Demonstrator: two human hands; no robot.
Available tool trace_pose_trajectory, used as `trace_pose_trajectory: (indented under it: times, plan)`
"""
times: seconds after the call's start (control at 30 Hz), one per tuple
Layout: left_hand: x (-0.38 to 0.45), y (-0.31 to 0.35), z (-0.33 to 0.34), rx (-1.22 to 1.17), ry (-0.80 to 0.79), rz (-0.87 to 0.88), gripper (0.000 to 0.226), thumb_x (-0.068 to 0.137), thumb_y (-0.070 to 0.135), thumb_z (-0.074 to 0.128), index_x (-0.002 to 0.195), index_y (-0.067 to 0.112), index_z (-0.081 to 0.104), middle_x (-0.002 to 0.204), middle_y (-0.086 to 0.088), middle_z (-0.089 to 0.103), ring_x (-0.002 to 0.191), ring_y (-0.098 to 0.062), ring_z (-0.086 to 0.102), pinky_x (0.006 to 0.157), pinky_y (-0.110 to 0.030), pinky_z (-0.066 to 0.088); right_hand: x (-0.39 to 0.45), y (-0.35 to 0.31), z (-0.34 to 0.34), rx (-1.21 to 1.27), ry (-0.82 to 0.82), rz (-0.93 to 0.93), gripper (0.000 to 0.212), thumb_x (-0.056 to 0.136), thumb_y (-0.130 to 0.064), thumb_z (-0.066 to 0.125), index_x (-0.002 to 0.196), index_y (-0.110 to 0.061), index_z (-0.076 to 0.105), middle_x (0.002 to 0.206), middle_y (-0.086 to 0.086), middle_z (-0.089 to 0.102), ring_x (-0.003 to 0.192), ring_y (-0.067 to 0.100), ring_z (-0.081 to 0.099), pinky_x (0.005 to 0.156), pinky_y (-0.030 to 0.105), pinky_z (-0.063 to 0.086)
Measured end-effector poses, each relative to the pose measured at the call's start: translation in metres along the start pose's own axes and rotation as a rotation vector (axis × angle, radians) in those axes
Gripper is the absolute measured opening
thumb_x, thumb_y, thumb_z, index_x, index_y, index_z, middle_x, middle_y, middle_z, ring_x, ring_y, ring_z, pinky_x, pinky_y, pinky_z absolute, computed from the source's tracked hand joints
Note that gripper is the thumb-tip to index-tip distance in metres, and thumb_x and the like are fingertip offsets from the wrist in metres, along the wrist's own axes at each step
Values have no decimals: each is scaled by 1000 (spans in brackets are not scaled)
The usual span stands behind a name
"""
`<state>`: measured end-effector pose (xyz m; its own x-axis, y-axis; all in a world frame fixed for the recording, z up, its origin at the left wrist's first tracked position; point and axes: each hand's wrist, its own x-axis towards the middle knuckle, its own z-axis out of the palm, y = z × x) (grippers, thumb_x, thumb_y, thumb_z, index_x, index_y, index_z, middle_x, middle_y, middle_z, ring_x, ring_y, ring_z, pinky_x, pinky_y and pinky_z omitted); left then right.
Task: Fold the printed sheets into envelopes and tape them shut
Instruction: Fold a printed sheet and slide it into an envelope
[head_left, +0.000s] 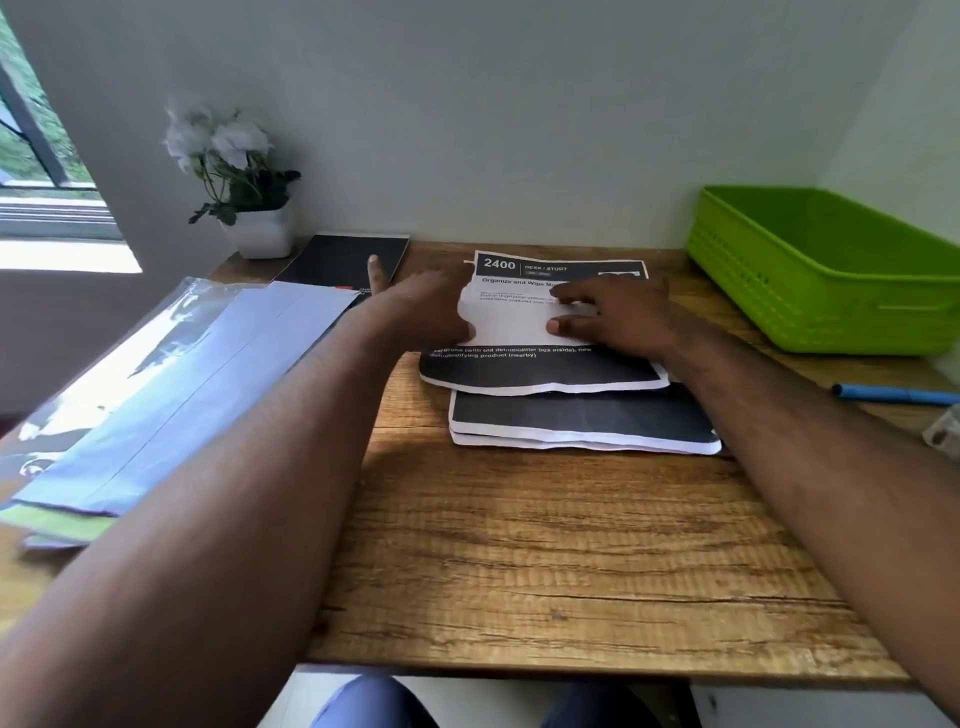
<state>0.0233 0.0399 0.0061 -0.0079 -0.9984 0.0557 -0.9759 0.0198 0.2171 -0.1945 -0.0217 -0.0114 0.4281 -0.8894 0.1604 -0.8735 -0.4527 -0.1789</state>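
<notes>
Wooden desk (519, 545) against a pale wall. Nearest lies the stack of printed sheets (582, 421); on it, the top sheet (540, 371) carries a folded white flap (514, 325). Left hand (431, 306) and right hand (618, 312) rest on that flap, fingers extended and pressing flat. For a sharp crease, align edges before sliding outward. Beyond: green basket (831, 270).

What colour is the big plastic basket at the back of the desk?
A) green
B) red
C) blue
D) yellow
A: the plastic basket at the desk's far right corner is bright green, sitting beyond the right hand that presses on the printed sheet.
</notes>
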Motion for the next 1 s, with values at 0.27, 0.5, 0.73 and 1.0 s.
trace_pose_trajectory:
  times: [0.27, 0.5, 0.73, 1.0]
  plan:
    - [2, 5, 2, -484, 425, 47, 73, 82, -9, 56, 142, 31, 44, 122, -7, 46, 110, -21, 48, 93, -18, 41, 1, 2, -5, 283, 293, -54, 19, 83, -42, 64, 102, -43, 64, 116, -3, 64, 115, 21, 55, 102, 55, 35]
    - [9, 8, 4, -522, 578, 12, 33, 76, -10, 58, 93, 12, 75, 95, -5, 56, 84, -18, 55, 69, -20, 40, -6, 2, -17, 205, 461, -133, 20, 85, -33, 66, 100, -20, 72, 106, -2, 68, 106, 19, 61, 97, 50, 36]
    - [-2, 14, 13, -365, 517, 0, 36, 71, -7, 48, 91, 15, 69, 98, -6, 68, 90, -29, 61, 77, -33, 50, -7, -1, -14, -216, 520, -308, 17, 90, -26, 55, 95, -25, 71, 99, -6, 73, 94, 15, 66, 97, 39, 25]
    - [-3, 14, 12, -170, 325, -30, 25, 81, 2, 54, 90, 18, 72, 99, -2, 69, 91, -27, 64, 85, -40, 53, -12, -8, -14, -231, 323, -386, 17, 84, -17, 56, 87, -18, 73, 89, 4, 73, 80, 28, 67, 68, 31, 47]
